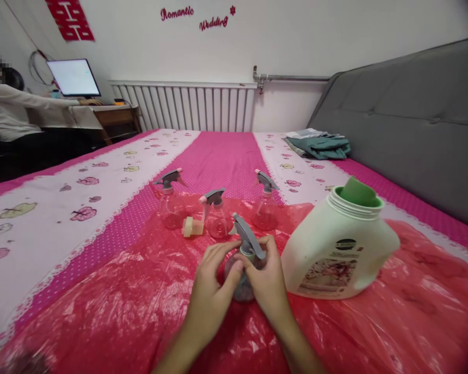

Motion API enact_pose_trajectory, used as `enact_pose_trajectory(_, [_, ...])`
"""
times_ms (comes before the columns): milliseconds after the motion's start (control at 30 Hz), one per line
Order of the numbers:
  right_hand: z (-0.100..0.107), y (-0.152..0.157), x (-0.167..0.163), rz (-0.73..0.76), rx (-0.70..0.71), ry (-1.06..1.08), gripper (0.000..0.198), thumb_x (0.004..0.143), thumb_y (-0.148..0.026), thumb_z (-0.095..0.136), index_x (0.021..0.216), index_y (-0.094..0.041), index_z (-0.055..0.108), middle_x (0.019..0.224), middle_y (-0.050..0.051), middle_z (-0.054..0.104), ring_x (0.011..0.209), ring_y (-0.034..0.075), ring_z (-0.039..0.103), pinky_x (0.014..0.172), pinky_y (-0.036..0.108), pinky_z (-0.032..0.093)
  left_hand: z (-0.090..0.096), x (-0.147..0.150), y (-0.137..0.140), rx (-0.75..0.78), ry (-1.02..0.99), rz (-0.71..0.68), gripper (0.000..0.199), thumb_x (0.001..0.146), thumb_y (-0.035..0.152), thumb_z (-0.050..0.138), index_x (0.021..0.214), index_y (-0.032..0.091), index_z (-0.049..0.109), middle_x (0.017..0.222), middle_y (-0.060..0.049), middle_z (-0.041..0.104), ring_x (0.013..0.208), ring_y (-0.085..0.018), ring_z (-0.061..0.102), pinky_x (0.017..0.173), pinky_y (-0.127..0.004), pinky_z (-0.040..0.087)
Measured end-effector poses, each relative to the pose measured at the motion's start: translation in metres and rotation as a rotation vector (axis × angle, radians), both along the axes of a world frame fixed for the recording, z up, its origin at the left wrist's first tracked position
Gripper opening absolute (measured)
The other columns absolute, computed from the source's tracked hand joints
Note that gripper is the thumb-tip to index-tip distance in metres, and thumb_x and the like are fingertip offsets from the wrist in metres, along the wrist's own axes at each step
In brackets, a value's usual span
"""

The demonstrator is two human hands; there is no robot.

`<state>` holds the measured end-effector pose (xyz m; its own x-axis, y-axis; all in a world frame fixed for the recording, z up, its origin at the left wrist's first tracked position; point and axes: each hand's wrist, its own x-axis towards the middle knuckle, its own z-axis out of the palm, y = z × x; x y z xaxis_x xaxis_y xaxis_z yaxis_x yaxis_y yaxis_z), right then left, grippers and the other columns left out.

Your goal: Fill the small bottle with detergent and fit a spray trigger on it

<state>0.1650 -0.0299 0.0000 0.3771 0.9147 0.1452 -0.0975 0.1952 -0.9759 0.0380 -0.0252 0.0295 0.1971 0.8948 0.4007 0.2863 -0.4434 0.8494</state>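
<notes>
A small clear spray bottle with a grey trigger head (247, 239) stands between my hands on the red plastic sheet (132, 301). My left hand (212, 280) is wrapped round its left side, thumb near the neck. From the right, my right hand (271, 275) grips the neck just below the trigger head. The lower body of this bottle is partly hidden by my fingers. Behind it are three more clear spray bottles: one at left (171, 210), one in the middle (217, 221), and one at right (265, 210). A pale yellow cap-like piece (193, 227) lies beside the middle one.
Close on the right is a large pale jug (327, 254) with a green piece (358, 192) in its mouth. Folded clothes (320, 144) lie by the grey headboard (409, 98). A person (8, 111) sits at a desk with a monitor (74, 78).
</notes>
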Motion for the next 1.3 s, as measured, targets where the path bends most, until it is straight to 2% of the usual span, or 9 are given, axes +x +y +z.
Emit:
enact_pose_trajectory(100, [-0.002, 0.001, -0.006, -0.013, -0.004, 0.012, 0.040, 0.076, -0.037, 0.082, 0.100, -0.022, 0.053, 0.095, 0.000, 0.066, 0.087, 0.015, 0.066, 0.080, 0.027, 0.053, 0.001, 0.011, 0.009, -0.023, -0.026, 0.038, 0.026, 0.088, 0.029, 0.072, 0.113, 0.022, 0.077, 0.119, -0.010, 0.076, 0.118, -0.032, 0.066, 0.105, -0.046, 0.050])
enact_pose_trajectory(233, [-0.006, 0.000, -0.009, -0.004, -0.035, 0.000, 0.042, 0.076, -0.035, 0.081, 0.103, -0.024, 0.052, 0.099, 0.000, 0.067, 0.086, 0.017, 0.068, 0.078, 0.029, 0.056, 0.003, 0.011, 0.018, -0.023, -0.010, 0.035, 0.014, 0.081, 0.027, 0.076, 0.094, 0.022, 0.077, 0.104, -0.007, 0.074, 0.107, -0.031, 0.066, 0.098, -0.044, 0.049])
enact_pose_trajectory(367, [-0.010, -0.002, -0.006, 0.044, -0.022, -0.047, 0.041, 0.080, -0.032, 0.073, 0.114, -0.025, 0.051, 0.108, 0.003, 0.069, 0.094, 0.018, 0.070, 0.083, 0.031, 0.057, 0.012, 0.002, 0.023, -0.015, 0.035, -0.113, 0.012, 0.088, 0.025, 0.072, 0.098, 0.024, 0.078, 0.110, -0.007, 0.075, 0.110, -0.030, 0.065, 0.100, -0.043, 0.046])
enact_pose_trajectory(467, [-0.010, -0.002, -0.004, 0.063, -0.006, -0.081, 0.041, 0.079, -0.030, 0.070, 0.114, -0.024, 0.050, 0.112, 0.004, 0.070, 0.100, 0.018, 0.070, 0.086, 0.031, 0.055, 0.017, -0.006, 0.027, -0.019, 0.095, -0.240, 0.017, 0.095, 0.026, 0.066, 0.107, 0.026, 0.079, 0.119, -0.006, 0.076, 0.115, -0.029, 0.064, 0.104, -0.043, 0.046])
enact_pose_trajectory(533, [-0.009, -0.002, -0.003, 0.069, -0.009, -0.073, 0.042, 0.078, -0.034, 0.070, 0.113, -0.023, 0.050, 0.114, 0.006, 0.071, 0.104, 0.019, 0.070, 0.086, 0.031, 0.055, 0.018, -0.010, 0.029, -0.024, 0.116, -0.273, 0.019, 0.097, 0.026, 0.065, 0.110, 0.027, 0.078, 0.121, -0.006, 0.077, 0.118, -0.030, 0.064, 0.106, -0.043, 0.045])
enact_pose_trajectory(700, [-0.007, 0.000, -0.005, 0.050, -0.061, -0.062, 0.047, 0.076, -0.044, 0.072, 0.110, -0.022, 0.048, 0.110, 0.007, 0.071, 0.102, 0.021, 0.071, 0.082, 0.032, 0.055, 0.019, -0.013, 0.029, -0.071, 0.100, -0.220, 0.021, 0.093, 0.026, 0.067, 0.113, 0.026, 0.076, 0.122, -0.007, 0.077, 0.119, -0.029, 0.065, 0.106, -0.044, 0.046])
enact_pose_trajectory(1033, [-0.008, -0.009, -0.005, 0.049, -0.101, -0.086, 0.042, 0.076, -0.043, 0.076, 0.105, -0.024, 0.053, 0.091, 0.001, 0.069, 0.080, 0.019, 0.069, 0.072, 0.030, 0.055, 0.011, 0.006, 0.007, -0.043, 0.069, 0.006, 0.014, 0.083, 0.023, 0.070, 0.097, 0.023, 0.066, 0.101, -0.005, 0.070, 0.099, -0.028, 0.065, 0.089, -0.042, 0.048])
enact_pose_trajectory(1300, [-0.012, -0.010, 0.000, 0.121, -0.068, -0.093, 0.039, 0.081, -0.042, 0.074, 0.109, -0.022, 0.057, 0.095, 0.004, 0.071, 0.084, 0.019, 0.068, 0.073, 0.028, 0.055, 0.004, 0.019, 0.000, -0.006, 0.039, -0.024, 0.015, 0.094, 0.025, 0.064, 0.109, 0.023, 0.070, 0.111, -0.007, 0.067, 0.106, -0.026, 0.064, 0.094, -0.040, 0.050])
